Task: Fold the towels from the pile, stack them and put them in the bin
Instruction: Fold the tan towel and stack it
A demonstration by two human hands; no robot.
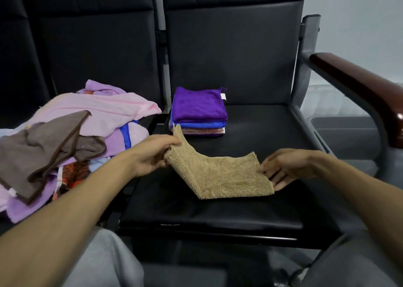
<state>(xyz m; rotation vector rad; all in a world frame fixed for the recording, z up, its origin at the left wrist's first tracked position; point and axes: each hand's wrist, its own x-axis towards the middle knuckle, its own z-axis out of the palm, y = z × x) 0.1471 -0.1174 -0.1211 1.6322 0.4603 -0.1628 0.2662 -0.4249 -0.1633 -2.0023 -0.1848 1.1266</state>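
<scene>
The tan towel (220,175) lies on the black seat cushion (261,130) of the right-hand chair, near its front. It is doubled over, with the fold along its lower left edge. Its fleecy nap hides how many layers there are.

Grip, left: the left hand (150,153) pinches the towel's upper left corner between thumb and fingers. That corner is lifted clear of the cushion. The fingertips are hidden behind the cloth.

Grip, right: the right hand (285,165) meets the towel's right edge. Thumb and forefinger close on the edge near its upper corner, and the remaining fingers reach straighter along the edge below. The exact contact is hard to make out.

The towel spans the gap between the two hands, sagging to the cushion at its lower corner.

Behind the towel, at the back left of the same cushion, stands a stack of folded towels (198,110): purple on top, then blue, then a patterned layer. The lower layers are only seen edge-on.

On the neighbouring seat to the left lies the pile of unfolded towels (98,116), with pink, lilac and a brown towel (43,151) uppermost. The frame edge cuts it off.

A wooden armrest (353,86) lies at far right.
</scene>
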